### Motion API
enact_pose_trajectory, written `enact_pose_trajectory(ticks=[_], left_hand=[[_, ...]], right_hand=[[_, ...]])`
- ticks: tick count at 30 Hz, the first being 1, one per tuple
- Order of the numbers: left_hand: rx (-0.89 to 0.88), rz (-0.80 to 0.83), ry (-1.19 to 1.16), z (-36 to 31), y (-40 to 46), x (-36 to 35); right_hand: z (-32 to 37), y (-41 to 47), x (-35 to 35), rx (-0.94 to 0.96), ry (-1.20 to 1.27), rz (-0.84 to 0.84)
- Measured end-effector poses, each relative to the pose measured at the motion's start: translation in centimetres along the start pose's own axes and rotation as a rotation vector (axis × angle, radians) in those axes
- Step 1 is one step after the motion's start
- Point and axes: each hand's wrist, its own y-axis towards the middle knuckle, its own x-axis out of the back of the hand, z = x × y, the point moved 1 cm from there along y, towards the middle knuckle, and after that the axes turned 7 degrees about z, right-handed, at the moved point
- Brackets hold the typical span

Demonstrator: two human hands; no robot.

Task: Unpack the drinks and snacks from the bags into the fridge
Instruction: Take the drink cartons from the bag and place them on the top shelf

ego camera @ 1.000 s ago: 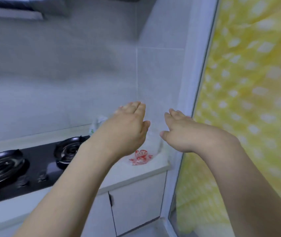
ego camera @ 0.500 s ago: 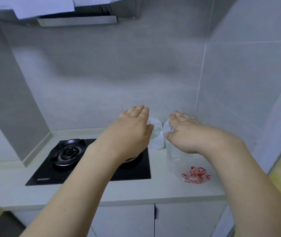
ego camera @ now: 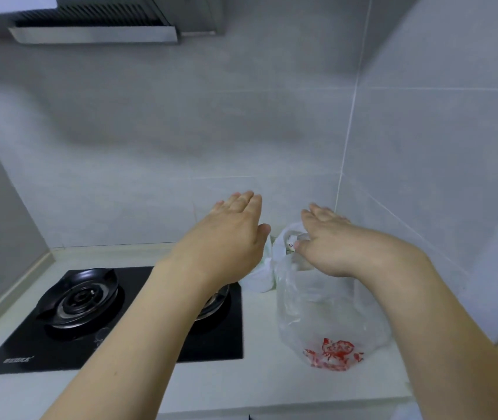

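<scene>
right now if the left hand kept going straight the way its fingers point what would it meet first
Probably the tiled back wall. The left hand is open, its fingers aimed forward above the counter, and the white bag sits lower and to its right, so it looks off that line. Depth is hard to judge.

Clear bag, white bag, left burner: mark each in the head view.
clear bag (ego camera: 311, 310), head view, on its see-through front wall above the red print
white bag (ego camera: 260, 277), head view, on its bulging side beside the stove
left burner (ego camera: 79, 298), head view, on its centre ring
</scene>
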Motion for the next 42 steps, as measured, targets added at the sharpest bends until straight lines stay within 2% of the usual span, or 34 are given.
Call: enact_pose_trajectory(ticks=[10,19,31,42], left_hand=[[0.033,-0.012,-0.01,1.1,8.3,-1.7],[0.024,0.029,-0.005,5.9,15.0,-2.7],[-0.113,0.153,-0.057,7.6,24.3,-5.8],[-0.13,0.305,-0.088,7.0,33.1,-11.5]], right_hand=[[-4.3,7.3,0.9,0.01,0.0,0.051],[-4.2,15.4,1.1,-0.006,0.043,0.09],[-8.1,21.5,1.1,-0.132,0.136,0.126],[-15.3,29.5,-1.7,-0.143,0.238,0.242]])
